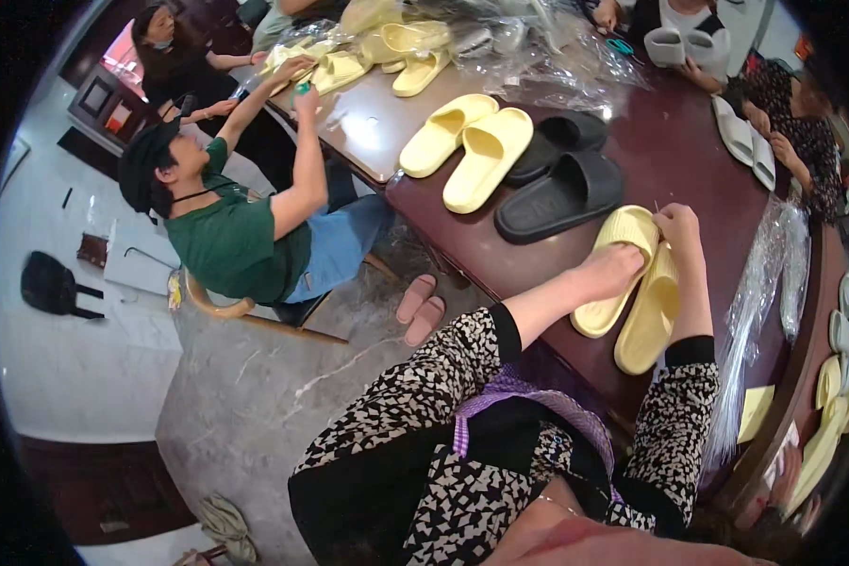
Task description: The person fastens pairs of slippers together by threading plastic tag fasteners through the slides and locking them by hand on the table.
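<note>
Two pale yellow slippers lie side by side in front of me on the dark red table. In the left yellow slipper (pixel 599 316), my left hand (pixel 621 268) reaches under the ribbed strap, its fingertips hidden, and grips it. My right hand (pixel 679 229) is closed in a pinch at the strap's right side, above the right yellow slipper (pixel 646 330). What it pinches is too small to make out. Just left of my hands lie a black slipper (pixel 547 209) and a second black slipper (pixel 545 151) behind it.
Another yellow pair (pixel 489 160) stands beyond the black ones. Clear plastic bags (pixel 557 61) and more yellow slippers (pixel 420 71) cover the table's far side. A seated co-worker in green (pixel 222 222) works at left; others sit across. Plastic wrap (pixel 759 283) lies at right, near grey slippers (pixel 745 141).
</note>
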`<state>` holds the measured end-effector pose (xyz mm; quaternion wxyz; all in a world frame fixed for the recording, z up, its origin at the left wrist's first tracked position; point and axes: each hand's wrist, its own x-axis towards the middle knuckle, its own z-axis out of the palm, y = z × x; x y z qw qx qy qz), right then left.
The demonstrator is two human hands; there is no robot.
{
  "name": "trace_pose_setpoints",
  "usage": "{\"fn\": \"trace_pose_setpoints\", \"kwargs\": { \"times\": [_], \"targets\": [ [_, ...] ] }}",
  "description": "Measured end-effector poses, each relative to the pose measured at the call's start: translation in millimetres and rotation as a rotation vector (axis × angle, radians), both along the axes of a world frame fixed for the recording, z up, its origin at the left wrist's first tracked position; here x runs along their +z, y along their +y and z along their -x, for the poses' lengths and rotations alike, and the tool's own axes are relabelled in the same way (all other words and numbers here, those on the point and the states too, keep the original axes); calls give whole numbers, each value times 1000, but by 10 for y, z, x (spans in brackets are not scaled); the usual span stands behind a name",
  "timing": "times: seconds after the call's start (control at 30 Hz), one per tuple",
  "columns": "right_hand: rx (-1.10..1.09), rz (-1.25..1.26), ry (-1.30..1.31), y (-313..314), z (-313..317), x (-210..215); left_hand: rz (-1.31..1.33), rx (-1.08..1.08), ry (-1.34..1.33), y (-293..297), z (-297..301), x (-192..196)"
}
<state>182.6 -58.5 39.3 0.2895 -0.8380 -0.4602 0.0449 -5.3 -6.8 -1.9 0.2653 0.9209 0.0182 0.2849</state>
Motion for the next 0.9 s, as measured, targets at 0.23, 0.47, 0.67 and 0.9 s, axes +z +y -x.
{"fn": "trace_pose_setpoints", "kwargs": {
  "times": [0.23,0.47,0.67,0.9],
  "targets": [
    [88,-68,337,153,-25,-120,19,61,76,117,-35,-26],
    [2,-289,446,7,-6,-120,15,-43,-15,55,-37,46],
    [134,-440,665,-229,259,98,42,-41,-99,-36,155,151],
    [258,-519,747,-543,468,121,592,-48,-3,-208,381,244]
  ]
}}
